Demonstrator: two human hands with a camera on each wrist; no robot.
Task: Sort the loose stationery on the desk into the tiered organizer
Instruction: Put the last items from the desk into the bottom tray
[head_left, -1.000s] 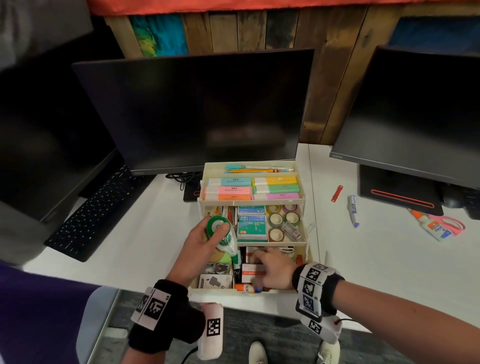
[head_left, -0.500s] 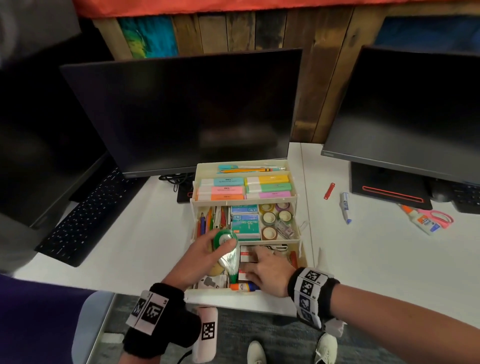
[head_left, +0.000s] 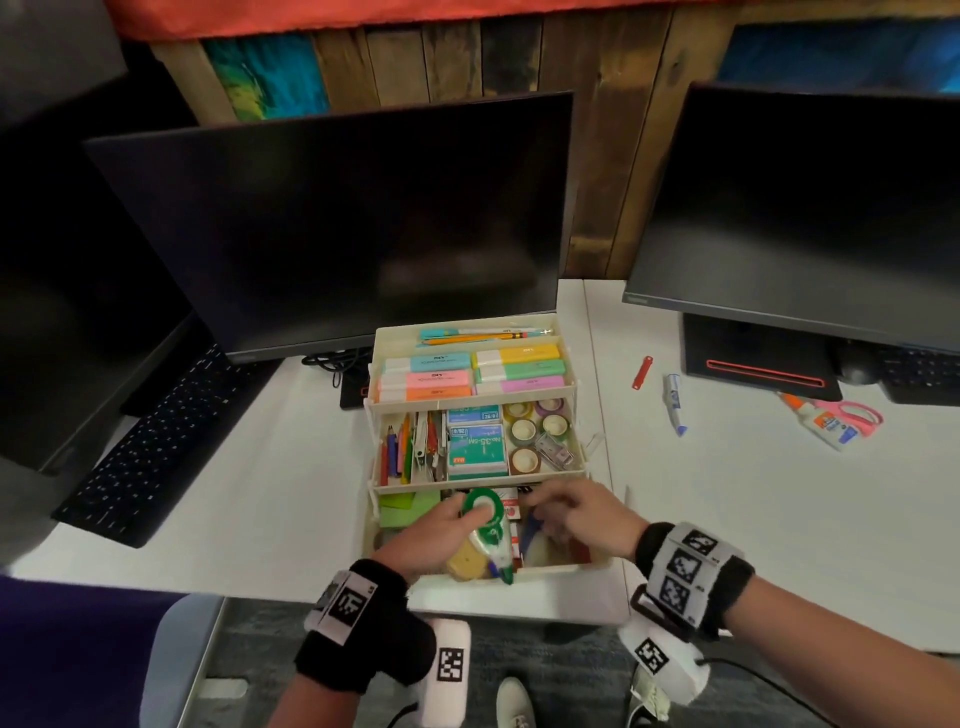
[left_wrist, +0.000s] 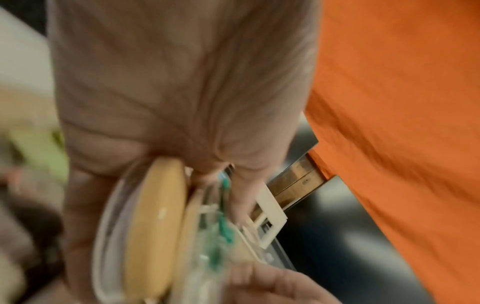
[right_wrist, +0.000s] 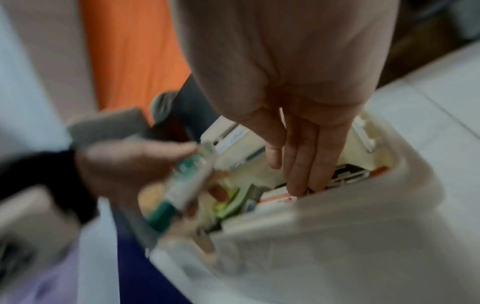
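A cream tiered organizer (head_left: 581, 457) stands on the white desk in front of the middle monitor, its trays full of highlighters, pencils, staple boxes and tape rolls. My left hand (head_left: 436, 535) grips a green and clear correction tape dispenser (head_left: 488, 525) over the bottom tray, green tip pointing toward me; the left wrist view shows a yellow tape roll (left_wrist: 153, 230) held beside the dispenser (left_wrist: 215, 242). My right hand (head_left: 576, 514) reaches into the bottom tray with straight fingers (right_wrist: 303, 174) touching the small boxes (right_wrist: 278, 198) there.
Loose on the desk at the right lie a red clip (head_left: 642, 372), a white and blue marker (head_left: 674, 403), a glue bottle (head_left: 821, 422) and pink scissors (head_left: 857, 415). Two dark monitors stand behind. A black keyboard (head_left: 150, 447) lies at the left.
My left hand has brought the dispenser down from the middle tray to the bottom tray. The right hand has shifted slightly back and right inside that tray.
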